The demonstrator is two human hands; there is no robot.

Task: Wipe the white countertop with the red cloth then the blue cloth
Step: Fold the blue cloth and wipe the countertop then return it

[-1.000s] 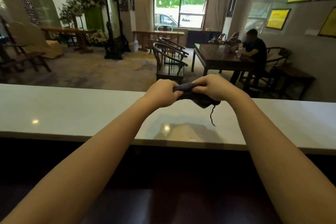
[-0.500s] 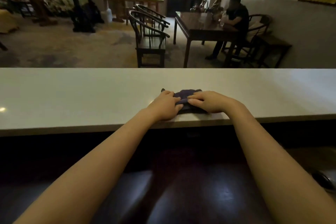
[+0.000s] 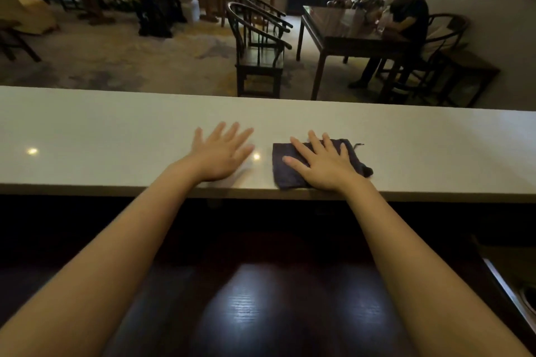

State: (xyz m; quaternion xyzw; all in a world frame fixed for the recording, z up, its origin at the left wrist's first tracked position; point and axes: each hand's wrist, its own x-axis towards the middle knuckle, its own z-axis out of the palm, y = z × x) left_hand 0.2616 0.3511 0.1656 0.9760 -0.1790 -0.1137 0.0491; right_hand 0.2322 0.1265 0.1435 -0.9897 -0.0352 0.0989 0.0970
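Observation:
A dark blue cloth [image 3: 285, 166] lies folded flat on the long white countertop [image 3: 116, 136], close to its near edge, with a loose thread at its far right corner. My right hand [image 3: 322, 164] rests palm down on the cloth with fingers spread, covering its middle. My left hand [image 3: 222, 152] lies flat on the bare counter just left of the cloth, fingers apart, holding nothing. No red cloth is in view.
A dark wooden surface [image 3: 261, 298] sits below the counter's near edge. Beyond the counter are wooden chairs [image 3: 258, 49], a dark table [image 3: 345, 35] and a seated person [image 3: 406, 26]. A round metal object [image 3: 528, 298] shows at the lower right.
Both hands had held the bunched cloth in the air, then set it on the counter. Now the left hand has let go and moved left; the right hand presses the flattened cloth.

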